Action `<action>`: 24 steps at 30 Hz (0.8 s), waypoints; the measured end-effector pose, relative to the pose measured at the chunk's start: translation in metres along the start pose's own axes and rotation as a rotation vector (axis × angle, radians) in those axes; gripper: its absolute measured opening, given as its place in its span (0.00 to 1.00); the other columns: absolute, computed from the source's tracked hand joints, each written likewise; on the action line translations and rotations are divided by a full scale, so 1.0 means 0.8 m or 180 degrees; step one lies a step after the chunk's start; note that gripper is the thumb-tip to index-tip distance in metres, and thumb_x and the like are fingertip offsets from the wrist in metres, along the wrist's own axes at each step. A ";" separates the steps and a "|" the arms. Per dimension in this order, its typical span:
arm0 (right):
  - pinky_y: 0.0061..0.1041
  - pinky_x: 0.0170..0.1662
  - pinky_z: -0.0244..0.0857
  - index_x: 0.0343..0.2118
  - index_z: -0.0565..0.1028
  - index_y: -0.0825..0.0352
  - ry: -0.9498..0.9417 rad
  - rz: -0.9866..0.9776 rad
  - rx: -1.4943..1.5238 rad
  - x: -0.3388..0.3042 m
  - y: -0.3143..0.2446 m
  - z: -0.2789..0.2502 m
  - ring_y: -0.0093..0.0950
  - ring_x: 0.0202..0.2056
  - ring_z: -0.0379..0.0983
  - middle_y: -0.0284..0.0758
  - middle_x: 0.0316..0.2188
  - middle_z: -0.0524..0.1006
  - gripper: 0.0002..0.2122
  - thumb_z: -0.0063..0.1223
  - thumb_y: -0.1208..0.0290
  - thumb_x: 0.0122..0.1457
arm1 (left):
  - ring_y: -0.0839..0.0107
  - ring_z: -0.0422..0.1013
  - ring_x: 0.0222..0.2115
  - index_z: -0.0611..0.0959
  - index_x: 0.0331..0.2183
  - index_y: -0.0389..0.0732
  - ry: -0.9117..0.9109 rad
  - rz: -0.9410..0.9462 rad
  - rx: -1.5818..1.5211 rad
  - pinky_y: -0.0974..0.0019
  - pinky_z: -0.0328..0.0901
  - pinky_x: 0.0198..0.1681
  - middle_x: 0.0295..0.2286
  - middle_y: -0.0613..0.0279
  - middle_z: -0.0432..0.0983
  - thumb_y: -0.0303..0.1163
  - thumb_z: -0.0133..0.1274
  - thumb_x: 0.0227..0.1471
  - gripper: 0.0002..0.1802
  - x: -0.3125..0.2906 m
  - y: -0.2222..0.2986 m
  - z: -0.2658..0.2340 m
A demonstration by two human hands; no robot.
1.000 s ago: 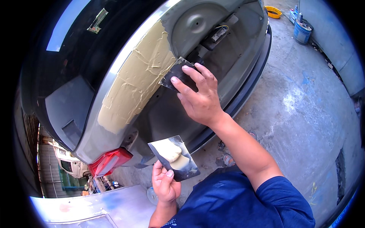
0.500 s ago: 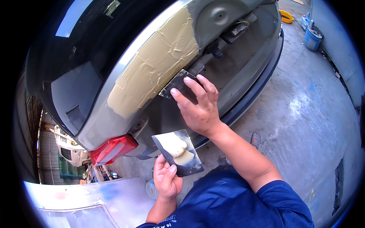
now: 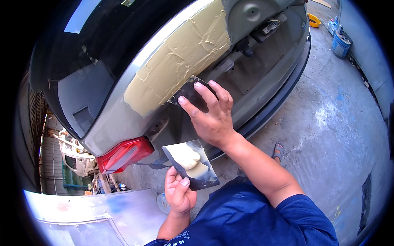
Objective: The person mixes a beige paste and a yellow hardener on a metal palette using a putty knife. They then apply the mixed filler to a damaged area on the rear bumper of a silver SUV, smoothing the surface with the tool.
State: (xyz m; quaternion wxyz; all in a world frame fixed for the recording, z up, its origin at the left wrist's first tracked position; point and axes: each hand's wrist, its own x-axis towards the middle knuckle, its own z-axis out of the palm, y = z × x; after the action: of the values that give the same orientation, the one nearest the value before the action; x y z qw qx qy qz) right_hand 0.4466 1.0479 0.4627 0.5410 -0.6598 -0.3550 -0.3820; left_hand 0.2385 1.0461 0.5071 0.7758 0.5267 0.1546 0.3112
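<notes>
My right hand (image 3: 211, 112) grips a dark flat filler spreader (image 3: 189, 91), fingers spread over its face. The spreader's edge lies at the lower border of a broad layer of beige body filler (image 3: 180, 53) on the car's rear panel (image 3: 107, 119). The filler shows ridges and crossing lines. Lower down, my left hand (image 3: 179, 192) pinches a dark square plate (image 3: 201, 182) between thumb and fingers. A mound of pale filler paste (image 3: 186, 158) sits on that plate, with a thinner smear beside it.
A red tail light (image 3: 127, 155) juts out at the panel's lower left, near my left hand. The black bumper edge (image 3: 283, 88) curves along the right. Farther off stand a blue bucket (image 3: 340, 45) and a yellow basin (image 3: 314, 20). A pale panel (image 3: 94, 209) lies lower left.
The car and its filler appear shifted slightly right and down in view. My right hand and spreader now sit a little farther toward the filler's lower left end. Both hands keep their hold.
</notes>
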 end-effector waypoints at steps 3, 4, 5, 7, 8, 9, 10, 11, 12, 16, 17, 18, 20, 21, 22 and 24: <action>0.39 0.53 0.51 0.42 0.76 0.48 0.0039 -0.0024 -0.0056 -0.001 0.001 0.007 0.39 0.55 0.55 0.32 0.54 0.63 0.19 0.55 0.73 0.44 | 0.58 0.64 0.52 0.61 0.53 0.28 -0.0033 0.0015 0.0019 0.56 0.55 0.58 0.49 0.42 0.67 0.17 0.42 0.47 0.28 0.000 0.000 -0.004; 0.39 0.52 0.51 0.42 0.76 0.48 0.0065 -0.0034 -0.0086 -0.003 0.000 0.009 0.39 0.54 0.55 0.32 0.53 0.63 0.19 0.55 0.73 0.44 | 0.58 0.64 0.52 0.61 0.53 0.28 -0.0045 0.0005 0.0011 0.56 0.55 0.58 0.49 0.43 0.67 0.17 0.42 0.47 0.28 0.000 0.001 -0.007; 0.37 0.53 0.51 0.42 0.76 0.47 0.0070 -0.0002 -0.0096 -0.007 -0.001 0.009 0.39 0.54 0.56 0.32 0.53 0.64 0.20 0.56 0.74 0.43 | 0.58 0.64 0.52 0.61 0.53 0.28 -0.0059 -0.0004 0.0003 0.56 0.55 0.58 0.49 0.43 0.67 0.17 0.42 0.47 0.28 0.000 0.002 -0.009; 0.34 0.53 0.51 0.42 0.76 0.47 0.0075 0.0059 -0.0109 -0.013 0.000 0.008 0.38 0.53 0.57 0.33 0.51 0.65 0.23 0.59 0.77 0.41 | 0.58 0.64 0.52 0.61 0.53 0.28 -0.0071 -0.0006 0.0004 0.56 0.56 0.58 0.49 0.43 0.67 0.17 0.42 0.47 0.28 0.000 0.002 -0.011; 0.34 0.53 0.51 0.42 0.76 0.47 0.0076 0.0077 -0.0062 -0.015 0.000 0.007 0.38 0.53 0.57 0.33 0.51 0.65 0.23 0.59 0.77 0.41 | 0.58 0.64 0.52 0.61 0.53 0.28 -0.0068 0.0001 0.0014 0.56 0.56 0.58 0.49 0.43 0.67 0.17 0.42 0.47 0.28 0.000 0.000 -0.012; 0.34 0.53 0.51 0.42 0.76 0.47 0.0077 0.0096 -0.0014 -0.016 -0.002 0.005 0.38 0.53 0.57 0.33 0.51 0.65 0.22 0.59 0.77 0.41 | 0.58 0.64 0.52 0.61 0.53 0.28 -0.0065 0.0007 0.0024 0.56 0.56 0.58 0.49 0.43 0.67 0.18 0.42 0.47 0.28 0.001 -0.001 -0.013; 0.34 0.53 0.51 0.42 0.76 0.47 0.0082 0.0111 0.0024 -0.016 -0.007 0.003 0.38 0.53 0.57 0.33 0.51 0.65 0.22 0.59 0.77 0.41 | 0.58 0.64 0.53 0.61 0.53 0.28 -0.0071 -0.0007 0.0011 0.56 0.56 0.58 0.49 0.43 0.67 0.18 0.42 0.47 0.28 0.000 0.000 -0.015; 0.34 0.52 0.52 0.42 0.76 0.47 0.0052 0.0110 0.0017 -0.013 -0.014 0.002 0.38 0.53 0.57 0.33 0.51 0.65 0.22 0.59 0.77 0.41 | 0.57 0.64 0.53 0.61 0.53 0.29 -0.0076 -0.0021 -0.0002 0.56 0.56 0.58 0.49 0.43 0.67 0.18 0.42 0.47 0.28 0.000 0.001 -0.017; 0.34 0.52 0.52 0.42 0.76 0.47 0.0049 0.0087 -0.0001 -0.013 -0.017 0.005 0.38 0.53 0.57 0.33 0.51 0.65 0.22 0.59 0.77 0.41 | 0.57 0.63 0.53 0.61 0.53 0.29 -0.0081 -0.0035 -0.0015 0.56 0.56 0.58 0.49 0.43 0.67 0.18 0.42 0.47 0.28 -0.001 0.003 -0.019; 0.33 0.51 0.52 0.42 0.76 0.47 0.0050 0.0077 -0.0039 -0.015 -0.015 0.014 0.38 0.53 0.57 0.33 0.51 0.65 0.22 0.59 0.78 0.41 | 0.57 0.63 0.53 0.61 0.53 0.29 -0.0097 -0.0032 0.0013 0.56 0.56 0.58 0.49 0.43 0.67 0.18 0.42 0.47 0.28 -0.003 0.003 -0.024; 0.33 0.52 0.51 0.42 0.76 0.47 0.0036 0.0108 -0.0042 -0.017 -0.014 0.014 0.38 0.53 0.57 0.33 0.51 0.65 0.22 0.59 0.78 0.41 | 0.57 0.63 0.53 0.61 0.53 0.29 -0.0089 -0.0034 0.0025 0.55 0.56 0.58 0.49 0.43 0.67 0.18 0.42 0.47 0.28 -0.003 0.003 -0.026; 0.34 0.52 0.51 0.42 0.76 0.47 0.0022 0.0139 -0.0046 -0.019 -0.014 0.013 0.38 0.53 0.57 0.33 0.51 0.65 0.22 0.59 0.78 0.42 | 0.57 0.63 0.53 0.61 0.53 0.29 -0.0082 -0.0036 0.0037 0.55 0.56 0.58 0.49 0.43 0.67 0.18 0.42 0.47 0.28 -0.004 0.003 -0.028; 0.34 0.52 0.50 0.42 0.76 0.47 0.0067 0.0182 0.0038 -0.022 -0.021 0.010 0.38 0.53 0.56 0.33 0.51 0.65 0.22 0.59 0.78 0.42 | 0.56 0.63 0.53 0.61 0.53 0.29 -0.0071 -0.0051 0.0039 0.55 0.56 0.58 0.49 0.43 0.67 0.18 0.42 0.47 0.28 -0.006 0.003 -0.033; 0.34 0.52 0.50 0.42 0.76 0.47 0.0089 0.0204 0.0081 -0.023 -0.025 0.009 0.38 0.53 0.56 0.33 0.51 0.65 0.22 0.59 0.78 0.42 | 0.56 0.64 0.53 0.61 0.53 0.29 -0.0064 -0.0058 0.0040 0.55 0.56 0.58 0.49 0.42 0.67 0.18 0.42 0.47 0.28 -0.007 0.003 -0.035; 0.35 0.52 0.50 0.41 0.77 0.48 0.0092 0.0167 0.0052 -0.021 -0.027 0.010 0.38 0.53 0.56 0.33 0.51 0.64 0.21 0.58 0.77 0.42 | 0.56 0.63 0.53 0.62 0.53 0.29 -0.0073 -0.0057 0.0025 0.55 0.56 0.58 0.49 0.42 0.67 0.17 0.42 0.47 0.28 -0.007 0.003 -0.036; 0.39 0.52 0.52 0.41 0.77 0.49 0.0098 0.0104 0.0007 -0.013 -0.031 0.014 0.39 0.54 0.55 0.32 0.52 0.64 0.20 0.56 0.74 0.42 | 0.57 0.63 0.53 0.62 0.53 0.29 -0.0082 -0.0053 0.0008 0.55 0.56 0.58 0.49 0.42 0.67 0.17 0.42 0.47 0.28 -0.008 0.004 -0.031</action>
State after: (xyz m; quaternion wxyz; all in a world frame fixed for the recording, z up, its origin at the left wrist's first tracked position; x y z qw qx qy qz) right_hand 0.4211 1.0623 0.4633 0.5533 -0.6590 -0.3362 -0.3829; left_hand 0.2182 1.0607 0.4994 0.7797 0.5303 0.1494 0.2977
